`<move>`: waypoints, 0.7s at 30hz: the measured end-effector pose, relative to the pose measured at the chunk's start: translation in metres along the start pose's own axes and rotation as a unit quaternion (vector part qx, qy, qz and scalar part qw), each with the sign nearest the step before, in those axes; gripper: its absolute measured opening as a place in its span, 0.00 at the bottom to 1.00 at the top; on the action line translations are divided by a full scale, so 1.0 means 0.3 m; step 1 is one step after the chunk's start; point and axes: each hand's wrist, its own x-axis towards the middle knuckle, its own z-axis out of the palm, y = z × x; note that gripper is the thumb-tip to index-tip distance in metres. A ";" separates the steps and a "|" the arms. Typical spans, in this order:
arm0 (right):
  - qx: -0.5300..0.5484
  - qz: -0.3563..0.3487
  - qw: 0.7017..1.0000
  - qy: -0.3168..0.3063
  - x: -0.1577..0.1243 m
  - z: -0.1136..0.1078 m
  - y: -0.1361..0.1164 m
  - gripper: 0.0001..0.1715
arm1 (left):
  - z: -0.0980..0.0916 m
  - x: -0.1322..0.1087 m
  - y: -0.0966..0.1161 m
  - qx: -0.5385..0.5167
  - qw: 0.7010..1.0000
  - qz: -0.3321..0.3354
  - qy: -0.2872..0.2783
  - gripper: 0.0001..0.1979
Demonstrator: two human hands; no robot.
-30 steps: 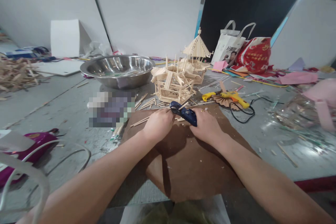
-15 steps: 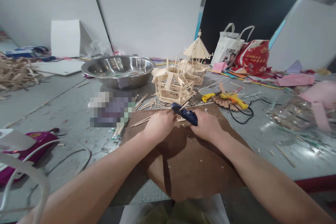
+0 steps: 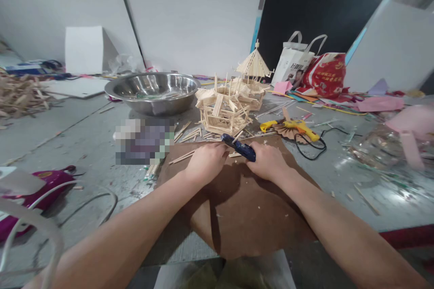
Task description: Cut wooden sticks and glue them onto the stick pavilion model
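Observation:
In my right hand (image 3: 269,161) is a dark blue hand tool (image 3: 240,148), its head angled up to the left; its exact kind is unclear. A thin wooden stick (image 3: 238,136) crosses the tool near its head and runs toward my left hand (image 3: 208,162), whose fingers are closed on its hidden end, right beside the tool's tip. Both hands are over a brown sheet (image 3: 257,221). Just beyond them stands a pavilion model (image 3: 224,110) built of wooden sticks, with a pointed roof on its rear part. Loose sticks (image 3: 183,157) lie left of my fingers.
A steel basin (image 3: 152,107) stands behind on the left. At right lie a yellow glue gun (image 3: 301,128) with a black cord and a clear plastic container (image 3: 373,146). A magenta device (image 3: 50,189) with white cables is at near left. Bags (image 3: 322,76) stand at the back.
Both hands, the tool and the stick keep nearly the same place. The whole view has shifted very slightly.

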 end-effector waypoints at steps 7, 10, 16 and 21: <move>0.001 -0.007 1.000 0.012 -0.002 0.000 0.011 0.15 | -0.002 0.004 -0.007 -0.032 0.999 -0.002 0.001 0.13; 0.014 -0.006 1.000 0.024 -0.001 -0.001 0.019 0.16 | 0.000 0.010 -0.018 -0.061 0.998 -0.015 0.002 0.14; 0.043 0.026 0.998 0.030 0.004 -0.001 0.034 0.17 | 0.021 0.013 -0.039 -0.130 0.988 -0.039 0.077 0.15; 0.075 0.017 0.996 0.050 -0.003 0.003 0.035 0.19 | 0.023 0.009 -0.022 -0.147 0.974 0.011 0.170 0.16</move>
